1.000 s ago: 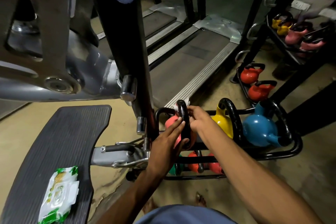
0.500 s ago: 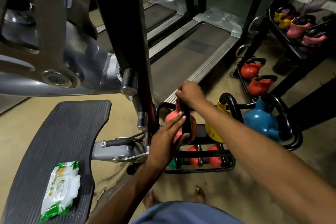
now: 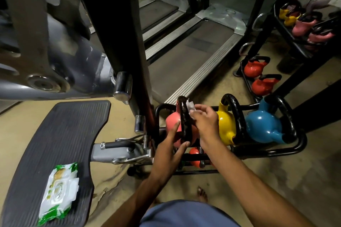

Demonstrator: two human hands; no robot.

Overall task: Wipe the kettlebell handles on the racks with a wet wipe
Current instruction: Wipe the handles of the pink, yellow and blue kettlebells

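Wiping the handle of the pink kettlebell, left end of the low rack.

Right hand pinches the wet wipe in curled fingertips against the upper right flank of the handle. Left hand lies spread, forefinger flat on the pink body and thumb at the handle's foot, bracing it. The handle loop is seen edge-on, long axis near upright, crown up and away from the person. The wipe sits just below the crown, so the unwiped length probably runs down toward the left thumb. The yellow kettlebell stands just right of the right hand, the nearer hand for it, with its loop parallel. The blue kettlebell is beyond that.
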